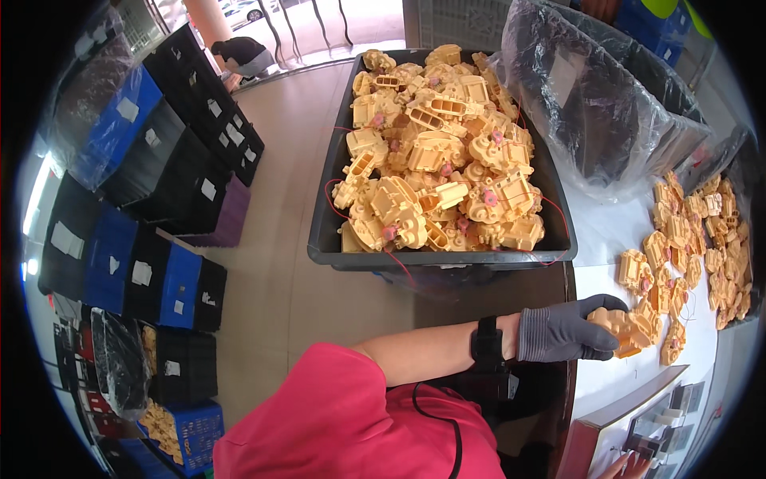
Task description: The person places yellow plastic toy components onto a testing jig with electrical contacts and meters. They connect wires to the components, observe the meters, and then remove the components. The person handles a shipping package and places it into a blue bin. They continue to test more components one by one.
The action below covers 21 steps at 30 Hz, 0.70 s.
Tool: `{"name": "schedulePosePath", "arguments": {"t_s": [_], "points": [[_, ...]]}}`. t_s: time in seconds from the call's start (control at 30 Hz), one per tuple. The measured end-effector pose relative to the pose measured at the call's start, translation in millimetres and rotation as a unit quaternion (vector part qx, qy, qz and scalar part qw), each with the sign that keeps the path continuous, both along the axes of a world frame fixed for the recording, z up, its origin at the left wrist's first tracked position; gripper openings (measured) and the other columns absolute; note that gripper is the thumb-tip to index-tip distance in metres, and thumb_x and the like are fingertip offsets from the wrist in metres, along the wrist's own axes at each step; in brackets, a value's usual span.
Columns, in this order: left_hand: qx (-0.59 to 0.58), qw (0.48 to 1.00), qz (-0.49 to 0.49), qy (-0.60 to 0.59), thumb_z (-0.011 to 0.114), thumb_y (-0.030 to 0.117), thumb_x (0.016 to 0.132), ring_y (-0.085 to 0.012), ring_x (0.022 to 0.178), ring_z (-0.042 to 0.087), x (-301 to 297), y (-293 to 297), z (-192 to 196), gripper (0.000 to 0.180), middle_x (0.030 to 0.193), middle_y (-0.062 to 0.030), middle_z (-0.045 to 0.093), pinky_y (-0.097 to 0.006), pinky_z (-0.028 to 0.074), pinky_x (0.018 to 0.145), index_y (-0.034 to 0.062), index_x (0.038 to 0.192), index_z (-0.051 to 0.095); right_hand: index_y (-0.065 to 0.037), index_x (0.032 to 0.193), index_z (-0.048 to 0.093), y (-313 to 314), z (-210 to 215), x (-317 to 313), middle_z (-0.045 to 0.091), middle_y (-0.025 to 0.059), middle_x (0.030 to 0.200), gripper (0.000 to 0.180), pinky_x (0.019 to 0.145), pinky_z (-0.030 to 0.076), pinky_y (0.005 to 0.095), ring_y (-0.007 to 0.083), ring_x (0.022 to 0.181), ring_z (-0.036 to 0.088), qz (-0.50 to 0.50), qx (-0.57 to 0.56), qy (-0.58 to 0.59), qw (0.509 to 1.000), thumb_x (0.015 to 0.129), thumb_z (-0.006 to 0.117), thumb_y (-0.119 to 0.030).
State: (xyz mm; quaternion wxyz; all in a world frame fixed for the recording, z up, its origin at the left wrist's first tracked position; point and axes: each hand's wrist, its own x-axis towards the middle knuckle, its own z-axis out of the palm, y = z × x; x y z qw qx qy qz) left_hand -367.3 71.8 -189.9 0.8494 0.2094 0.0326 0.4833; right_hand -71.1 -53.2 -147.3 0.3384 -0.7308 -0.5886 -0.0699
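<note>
My left hand [568,329], in a grey knitted glove, reaches right over the white table [594,383]. Its fingers and thumb are closed around a tan moulded housing [626,331]. Just past it lies a pile of similar tan housings [670,231], some with small pink tags. Beyond my forearm stands a large black bin [443,259] heaped with tan housings [435,152], with pink tags and thin red strings among them. I cannot make out my right hand; some bare fingers [626,465] show at the lower right edge, and whose they are cannot be told.
Stacked black and blue crates [104,255] line the left side. A blue basket [191,435] there holds more tan parts. A plastic-lined bin [598,96] stands at the far right, and a wood-edged case [630,423] sits near the table's front. Someone bends over [239,56] far back.
</note>
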Motion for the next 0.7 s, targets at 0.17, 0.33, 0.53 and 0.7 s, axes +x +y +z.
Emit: {"name": "schedulePosePath", "arguments": {"t_s": [0.17, 0.33, 0.53, 0.7], "points": [[0.056, 0.994, 0.015, 0.090, 0.074, 0.006, 0.081, -0.0112, 0.102, 0.058, 8.3, 3.6, 0.1, 0.057, 0.113, -0.0042, 0.055, -0.026, 0.050, 0.089, 0.0048, 0.129, 0.043, 0.008, 0.133, 0.041, 4.1, -9.0, 11.0, 0.059, 0.0234, 0.115, 0.054, 0.090, 0.050, 0.0394, 0.0325, 0.102, 0.060, 0.024, 0.051, 0.020, 0.998, 0.094, 0.066, -0.019], [0.053, 0.998, 0.004, 0.035, 0.076, 0.017, 0.083, -0.0110, 0.096, 0.059, 33.6, 3.0, 16.0, 0.055, 0.108, -0.0046, 0.055, -0.026, 0.054, 0.084, 0.0062, 0.127, 0.044, 0.007, 0.113, 0.058, -1.1, -20.4, 17.0, 0.064, 0.0219, 0.102, 0.032, 0.082, 0.051, 0.0379, 0.0269, 0.093, 0.061, 0.022, 0.094, 0.079, 0.992, 0.094, 0.066, -0.017], [0.095, 0.979, -0.052, 0.175, 0.069, 0.041, 0.088, -0.0074, 0.083, 0.060, 75.3, 27.1, 50.9, 0.054, 0.106, -0.0009, 0.061, -0.024, 0.055, 0.062, 0.0085, 0.129, 0.052, 0.009, 0.103, 0.061, -14.1, -27.5, 5.9, 0.064, 0.0191, 0.094, 0.029, 0.070, 0.052, 0.0353, 0.0237, 0.078, 0.060, 0.022, 0.145, 0.073, 0.986, 0.095, 0.064, -0.019], [0.139, 0.953, -0.035, 0.266, 0.071, 0.017, 0.088, -0.0121, 0.101, 0.063, 103.5, 51.1, 54.2, 0.043, 0.115, -0.0034, 0.062, -0.025, 0.054, 0.080, 0.0098, 0.126, 0.052, 0.000, 0.095, 0.059, -8.0, -28.2, 1.2, 0.060, 0.0128, 0.093, 0.012, 0.082, 0.046, 0.0363, 0.0271, 0.088, 0.058, 0.064, 0.109, 0.094, 0.988, 0.084, 0.058, 0.004]]}}
